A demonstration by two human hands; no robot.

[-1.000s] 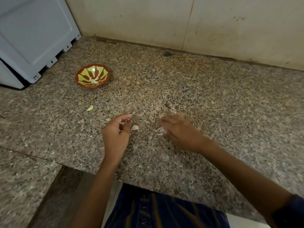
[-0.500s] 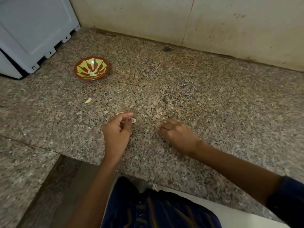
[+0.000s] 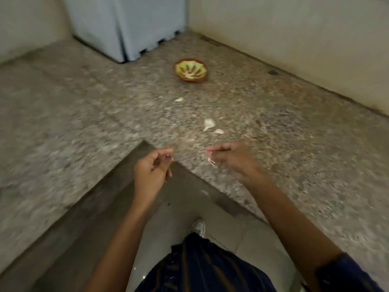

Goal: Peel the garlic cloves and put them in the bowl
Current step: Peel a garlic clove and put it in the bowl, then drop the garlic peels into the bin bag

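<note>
The red bowl (image 3: 190, 70) with a yellow-green pattern stands on the granite counter (image 3: 273, 133), far from both hands, with pale peeled pieces inside. My right hand (image 3: 230, 158) hovers over the counter's inner corner, pinching a whitish-pink garlic clove (image 3: 209, 159) with skin on it. My left hand (image 3: 152, 168) is level with it to the left, fingers curled, thumb against forefinger, nothing visible in it. Two pale garlic pieces (image 3: 208, 123) (image 3: 219, 131) lie just beyond my hands. A smaller piece (image 3: 179, 99) lies nearer the bowl. The frame is blurred.
A pale blue-white appliance (image 3: 126, 28) stands in the back corner behind the bowl. Cream walls (image 3: 294, 39) border the L-shaped counter. The counter's dark front edge (image 3: 117, 186) angles under my left hand. Below are tiled floor, a white shoe (image 3: 199, 226) and dark striped clothing.
The view has swung left, so the bowl now sits ahead of me. Both hands have lifted off the counter and drawn back toward its edge, the right carrying a clove.
</note>
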